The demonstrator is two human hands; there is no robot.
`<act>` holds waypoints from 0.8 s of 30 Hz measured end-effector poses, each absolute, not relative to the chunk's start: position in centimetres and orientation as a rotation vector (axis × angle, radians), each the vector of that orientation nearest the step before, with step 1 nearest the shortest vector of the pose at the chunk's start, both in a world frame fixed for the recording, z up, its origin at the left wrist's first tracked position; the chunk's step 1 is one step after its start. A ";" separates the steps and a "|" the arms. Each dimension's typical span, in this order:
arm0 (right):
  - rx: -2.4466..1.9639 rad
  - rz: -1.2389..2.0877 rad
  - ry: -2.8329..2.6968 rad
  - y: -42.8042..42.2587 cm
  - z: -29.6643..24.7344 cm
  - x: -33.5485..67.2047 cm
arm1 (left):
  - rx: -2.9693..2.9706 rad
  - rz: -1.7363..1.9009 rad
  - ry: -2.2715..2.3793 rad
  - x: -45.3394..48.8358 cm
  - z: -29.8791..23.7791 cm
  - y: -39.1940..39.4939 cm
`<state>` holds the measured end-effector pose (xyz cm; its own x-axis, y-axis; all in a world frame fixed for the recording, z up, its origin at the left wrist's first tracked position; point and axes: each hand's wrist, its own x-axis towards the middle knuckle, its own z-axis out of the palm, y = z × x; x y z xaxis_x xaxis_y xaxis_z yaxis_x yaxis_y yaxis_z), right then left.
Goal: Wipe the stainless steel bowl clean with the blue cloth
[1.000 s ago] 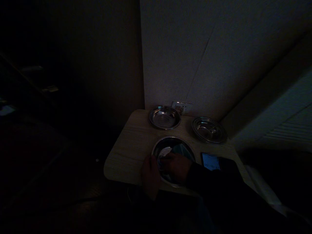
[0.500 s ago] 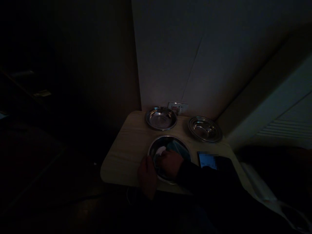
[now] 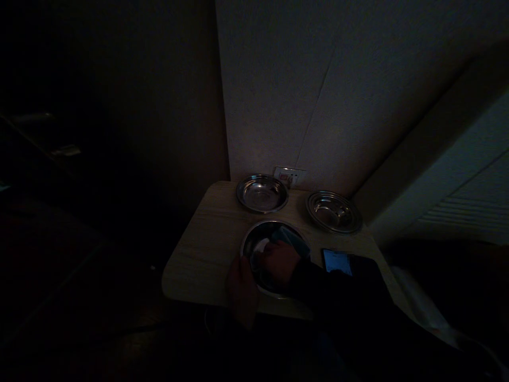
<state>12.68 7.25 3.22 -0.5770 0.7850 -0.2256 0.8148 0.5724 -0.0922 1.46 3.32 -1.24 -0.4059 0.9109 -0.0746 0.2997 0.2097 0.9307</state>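
Note:
A shiny metal dish sits near the front edge of the small table. My left hand grips its near left rim. Inside the dish is my right hand, fingers bent down and pressed on a teal cloth. Part of the cloth shows to the right of the knuckles, and a pale patch lies left of the fingers. Low light and the hand itself hide the fingertips.
On the pale wooden table, a metal dish stands at the back, with stacked metal dishes at the back right. A phone with a lit screen lies right of my forearm. A wall socket is behind.
My left hand has shifted very slightly right along the rim. The right hand stays on the cloth in almost the same place. The view looks dimmer.

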 end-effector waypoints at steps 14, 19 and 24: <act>1.524 -0.616 2.707 6.5 2.0 12.0 | 0.992 1.234 1.756 1.2 -1.6 3.5; 1.814 -0.561 2.599 7.1 2.2 10.5 | 1.074 1.171 1.818 0.6 -1.0 3.5; 1.670 -0.659 2.606 6.6 2.3 11.0 | 1.077 1.169 1.817 0.5 -0.9 3.3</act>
<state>10.99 6.56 2.30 -0.4429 0.8738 -0.2009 0.8643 0.3564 -0.3550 0.49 3.32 -0.89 -0.3990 0.9086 -0.1232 0.2649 0.2428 0.9332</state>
